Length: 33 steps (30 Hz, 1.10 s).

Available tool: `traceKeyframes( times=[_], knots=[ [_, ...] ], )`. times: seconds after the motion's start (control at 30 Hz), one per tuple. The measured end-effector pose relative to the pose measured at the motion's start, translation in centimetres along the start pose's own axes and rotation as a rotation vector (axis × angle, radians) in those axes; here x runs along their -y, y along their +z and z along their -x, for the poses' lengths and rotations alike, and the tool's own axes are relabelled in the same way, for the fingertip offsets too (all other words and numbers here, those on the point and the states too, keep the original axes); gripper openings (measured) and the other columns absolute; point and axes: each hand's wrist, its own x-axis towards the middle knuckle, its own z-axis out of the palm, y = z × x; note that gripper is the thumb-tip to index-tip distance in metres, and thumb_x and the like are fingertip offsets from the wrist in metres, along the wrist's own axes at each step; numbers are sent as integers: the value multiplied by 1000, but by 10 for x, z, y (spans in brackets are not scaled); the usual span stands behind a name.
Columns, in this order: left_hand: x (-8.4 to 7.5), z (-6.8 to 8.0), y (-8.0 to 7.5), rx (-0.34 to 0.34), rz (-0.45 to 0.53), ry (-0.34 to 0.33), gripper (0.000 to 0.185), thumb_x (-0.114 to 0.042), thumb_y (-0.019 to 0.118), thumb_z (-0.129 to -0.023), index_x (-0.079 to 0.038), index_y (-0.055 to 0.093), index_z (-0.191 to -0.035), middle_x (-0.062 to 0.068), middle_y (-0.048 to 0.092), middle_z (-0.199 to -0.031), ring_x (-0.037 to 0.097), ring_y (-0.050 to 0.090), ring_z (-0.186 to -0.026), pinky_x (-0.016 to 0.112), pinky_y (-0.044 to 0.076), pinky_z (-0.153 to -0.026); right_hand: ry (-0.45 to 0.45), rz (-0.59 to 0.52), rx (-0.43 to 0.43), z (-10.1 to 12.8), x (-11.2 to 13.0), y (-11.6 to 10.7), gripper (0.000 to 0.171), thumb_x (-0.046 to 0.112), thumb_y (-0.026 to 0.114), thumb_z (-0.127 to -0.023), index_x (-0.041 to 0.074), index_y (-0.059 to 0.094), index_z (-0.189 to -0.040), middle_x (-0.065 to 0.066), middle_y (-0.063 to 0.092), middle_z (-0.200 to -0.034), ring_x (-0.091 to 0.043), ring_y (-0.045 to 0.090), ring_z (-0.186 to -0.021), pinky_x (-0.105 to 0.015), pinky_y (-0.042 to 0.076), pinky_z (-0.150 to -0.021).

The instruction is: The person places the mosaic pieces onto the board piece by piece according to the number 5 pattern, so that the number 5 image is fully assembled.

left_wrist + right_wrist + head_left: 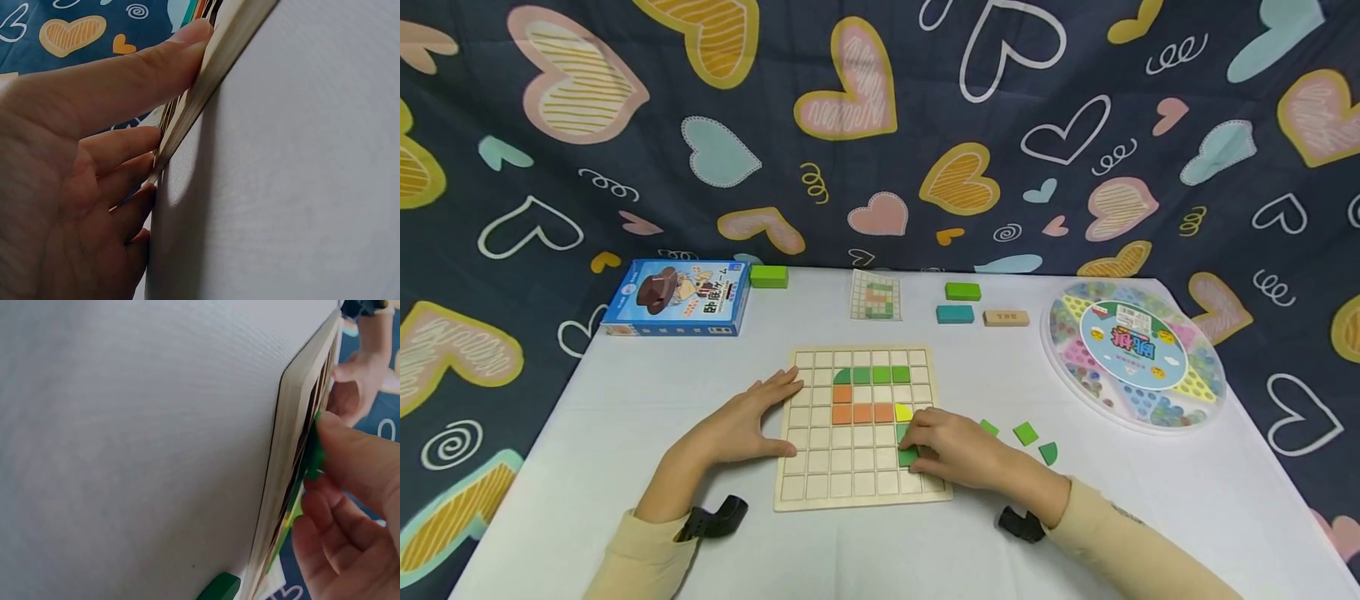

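Note:
A wooden grid board [816,462] lies on the white table with several coloured tiles in its cells. A green row starts with a rounded tile [842,377]; orange tiles [862,413] run below, ending at a yellow rounded tile [903,412]. My left hand [733,429] rests along the board's left edge, fingers fairly straight, thumb touching the rim. Over the right columns, my right hand [962,450] pinches a dark green tile [314,450] at a lower cell. Its fingers partly cover another green tile above. Beside that hand lie loose green tiles [1026,433], one rounded [1048,452].
Behind the board stands a small pattern card [876,296] with a coloured grid. A blue game box [673,300] sits back left beside a green block [769,277]. Green, teal [955,314] and wooden blocks lie back right, near a round marble game case [1135,354].

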Motion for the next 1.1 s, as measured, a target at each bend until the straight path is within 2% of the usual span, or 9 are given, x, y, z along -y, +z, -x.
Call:
traceKeyframes(
  times=[0.17,0.3,0.4,0.47,0.6,0.7,0.83,0.93,1.1],
  knots=[
    [0,1,0,-1,2,-6,96,-42,84,-64,-7,41,-143,11,26,-156,33,21,-144,52,17,-117,22,-53,-15,2,-3,-1,29,33,72,-82,16,70,-105,8,60,-101,-1,49,-84,-16,48,-74],
    [0,1,0,6,8,-2,96,-41,84,-65,-7,41,-144,10,26,-156,33,21,-144,51,17,-117,102,-126,-108,21,-8,-14,32,31,73,-83,14,68,-110,8,62,-107,-5,57,-96,-25,53,-83],
    [-1,2,0,2,3,-7,96,-41,84,-65,-7,41,-144,10,26,-156,34,21,-144,52,18,-117,193,-168,-195,49,-18,-26,32,22,74,-82,12,67,-111,6,64,-108,-11,62,-99,-32,55,-85],
    [-1,4,-1,0,1,-12,96,-41,84,-65,-8,41,-144,10,25,-156,34,21,-144,52,18,-117,266,-179,-220,72,-29,-34,33,19,74,-82,12,67,-113,5,65,-110,-15,63,-99,-34,55,-85],
    [-2,4,-4,0,0,-17,96,-42,84,-65,-8,40,-144,10,25,-157,33,20,-144,52,17,-117,428,-167,-226,120,-49,-43,35,14,74,-81,14,65,-115,5,65,-111,-14,63,-97,-34,54,-83],
    [-2,4,-4,-2,-1,-13,97,-43,83,-65,-8,40,-144,10,24,-157,33,20,-144,52,17,-117,505,-154,-206,144,-58,-44,35,13,75,-79,16,65,-113,6,65,-108,-9,60,-94,-29,53,-81],
    [-1,3,-4,-3,-1,-10,97,-43,83,-65,-8,40,-144,10,24,-157,33,20,-145,52,17,-117,499,-160,-179,154,-65,-41,34,12,76,-78,18,66,-110,8,63,-104,-3,56,-90,-22,50,-77],
    [0,2,-3,-1,2,-3,97,-43,83,-65,-8,40,-144,10,24,-157,33,20,-144,52,18,-117,461,-158,-184,154,-69,-38,33,8,76,-76,18,67,-106,9,61,-100,-3,54,-86,-21,49,-75],
    [0,1,-1,8,3,8,97,-46,82,-66,-8,40,-144,10,24,-157,33,20,-144,52,18,-117,458,-145,-184,152,-71,-34,30,4,77,-74,21,67,-98,11,60,-97,-2,53,-85,-20,49,-73]
  ],
)
